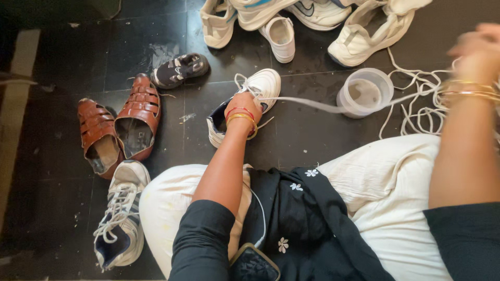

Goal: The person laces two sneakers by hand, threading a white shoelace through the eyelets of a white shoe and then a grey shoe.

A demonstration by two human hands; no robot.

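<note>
Her left hand (244, 102) presses down on the white sneaker (255, 99), fingers curled over its tongue. Her blurred right hand (476, 52) pulls the white lace (323, 106) taut; its finger position is unclear.

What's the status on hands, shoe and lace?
Left hand pinning white shoe. Right hand blurred, pulling lace taut. Clear cup under lace line.

Your floor (62, 47) is dark, glossy tile. The brown sandals (120, 125) look like smooth leather, the white sneaker (263, 86) matt, the lace (312, 104) woven cloth, the cup (364, 92) translucent plastic.
</note>
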